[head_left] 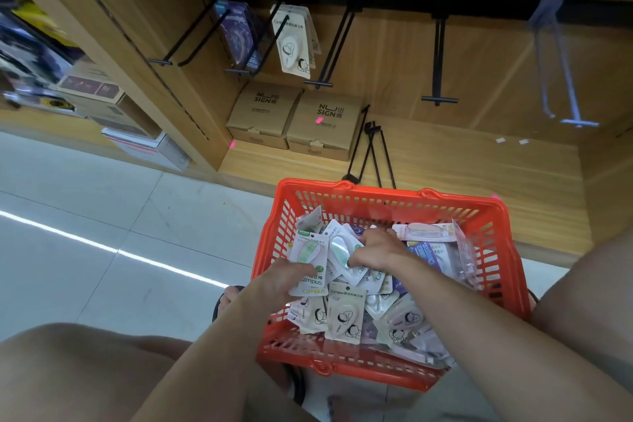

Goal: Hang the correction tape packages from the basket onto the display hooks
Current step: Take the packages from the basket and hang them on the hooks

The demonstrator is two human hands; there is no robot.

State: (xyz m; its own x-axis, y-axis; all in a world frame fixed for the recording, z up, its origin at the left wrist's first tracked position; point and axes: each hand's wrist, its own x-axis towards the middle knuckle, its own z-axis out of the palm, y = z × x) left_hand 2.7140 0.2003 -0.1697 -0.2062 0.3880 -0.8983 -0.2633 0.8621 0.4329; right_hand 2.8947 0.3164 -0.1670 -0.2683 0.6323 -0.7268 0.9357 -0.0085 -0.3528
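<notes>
I see both forearms reaching down into the basket (507, 250). My left hand (284, 279) grasps green "Campus" packages (310, 262); my right hand (378, 248) curls around a package with a mint-green tape (339, 248). Two boxes (294, 120) under the hooks (329, 44) read "NU SIGN".

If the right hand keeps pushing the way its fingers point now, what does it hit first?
The right hand reaches up-left across the orange basket, its grip already among the correction tape packages. Straight on it would probably meet the green-tape package at its fingertips first, then more of the pile. Depth is unclear.
</notes>
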